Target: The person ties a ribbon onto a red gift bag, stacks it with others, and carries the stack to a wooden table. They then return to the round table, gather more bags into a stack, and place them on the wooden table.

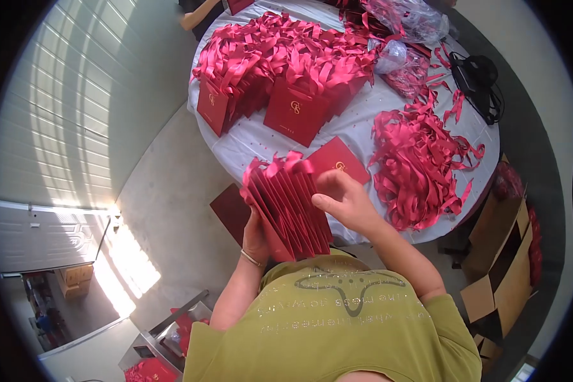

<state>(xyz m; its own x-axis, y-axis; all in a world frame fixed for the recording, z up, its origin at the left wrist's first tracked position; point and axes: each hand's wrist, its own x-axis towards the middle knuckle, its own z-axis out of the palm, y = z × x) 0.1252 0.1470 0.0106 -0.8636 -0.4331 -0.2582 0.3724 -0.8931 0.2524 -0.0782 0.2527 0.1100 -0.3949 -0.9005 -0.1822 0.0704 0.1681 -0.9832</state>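
My left hand point(254, 237) is closed around the left side of a fanned bundle of dark red paper gift bags point(285, 207), held upright in front of my chest. Pink-red ribbon handles loop out of the bundle's top. At its right edge is my right hand point(350, 202), its thumb and curved fingers apart with a gap between them; whether the fingertips touch the bags is hard to tell. Behind that hand a single red bag point(340, 159) with a gold logo lies flat on the table. Another dark red bag point(230, 213) shows beyond my left wrist, partly hidden.
The round table point(235, 156) has a white cloth. Rows of standing gift bags point(296, 114) fill its far side, beside a ribbon pile point(417, 169), plastic wrapping point(395, 57) and a black bag point(476, 83). Cardboard boxes point(500, 261) stand right. Another person's arm point(197, 16) shows far left.
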